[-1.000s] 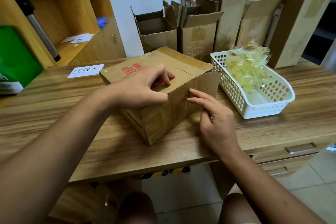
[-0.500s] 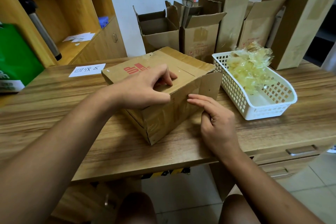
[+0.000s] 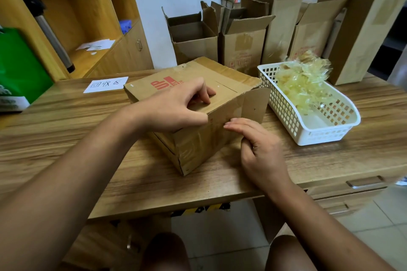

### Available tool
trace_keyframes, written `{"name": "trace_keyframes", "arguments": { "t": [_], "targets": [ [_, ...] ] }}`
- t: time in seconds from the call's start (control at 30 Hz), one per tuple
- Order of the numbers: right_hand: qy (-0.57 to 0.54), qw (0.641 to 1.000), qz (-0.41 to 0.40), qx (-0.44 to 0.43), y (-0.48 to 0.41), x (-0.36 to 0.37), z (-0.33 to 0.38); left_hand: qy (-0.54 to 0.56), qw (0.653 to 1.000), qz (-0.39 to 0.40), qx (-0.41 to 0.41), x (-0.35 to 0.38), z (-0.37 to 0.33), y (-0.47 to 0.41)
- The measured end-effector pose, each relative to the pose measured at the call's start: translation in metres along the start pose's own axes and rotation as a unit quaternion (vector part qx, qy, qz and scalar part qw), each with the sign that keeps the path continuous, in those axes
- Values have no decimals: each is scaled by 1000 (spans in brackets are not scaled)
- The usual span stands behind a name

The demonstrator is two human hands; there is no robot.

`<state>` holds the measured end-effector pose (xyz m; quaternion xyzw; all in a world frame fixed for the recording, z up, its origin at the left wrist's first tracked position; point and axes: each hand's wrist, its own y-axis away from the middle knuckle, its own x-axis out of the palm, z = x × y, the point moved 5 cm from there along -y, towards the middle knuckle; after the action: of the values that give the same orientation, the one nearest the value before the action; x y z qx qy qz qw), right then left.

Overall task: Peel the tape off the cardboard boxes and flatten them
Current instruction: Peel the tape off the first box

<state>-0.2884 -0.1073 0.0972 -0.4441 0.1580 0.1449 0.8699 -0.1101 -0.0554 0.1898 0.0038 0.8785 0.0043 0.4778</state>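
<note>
While full of tape (image 3: 301, 86), basket (image 3: 323, 136) by box (image 3: 198, 149): left hand (image 3: 176, 110) gripping, right hand (image 3: 259, 149) flat.

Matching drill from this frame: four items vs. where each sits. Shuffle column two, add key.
Items: 1 left hand; 2 white basket; 3 paper label; 4 green bag
Places: A far left edge of view; B on top of the cardboard box; C right of the box, holding crumpled tape; D flat on the table
Pairs: 1-B; 2-C; 3-D; 4-A
</note>
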Motion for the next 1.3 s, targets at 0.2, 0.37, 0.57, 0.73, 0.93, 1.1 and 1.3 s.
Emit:
{"name": "trace_keyframes", "arguments": {
  "t": [0.2, 0.37, 0.57, 0.73, 0.93, 1.1, 1.3],
  "targets": [
    [-42, 998, -28, 48, -1, -7, -7, -1, 1000, -3, -1, 0, -1, 1],
    [-92, 992, -11, 91, 7, 1, -10, -3, 1000, -4, 0, 0, -1, 1],
    [-232, 957, -17, 173, 11, 7, -17, -8, 1000, -14, -1, 0, -1, 2],
    [-258, 948, -27, 184, 14, 12, -19, -7, 1000, -15, 1, 0, 0, 2],
    [-283, 939, -26, 192, 17, 14, -23, -6, 1000, -14, -1, 0, -1, 2],
    [-294, 938, -22, 183, 17, 15, -24, -5, 1000, -13, -2, 0, -2, 2],
    [-285, 943, -16, 170, 16, 17, -22, -10, 1000, -14, -1, 0, -1, 1]
  ]
}}
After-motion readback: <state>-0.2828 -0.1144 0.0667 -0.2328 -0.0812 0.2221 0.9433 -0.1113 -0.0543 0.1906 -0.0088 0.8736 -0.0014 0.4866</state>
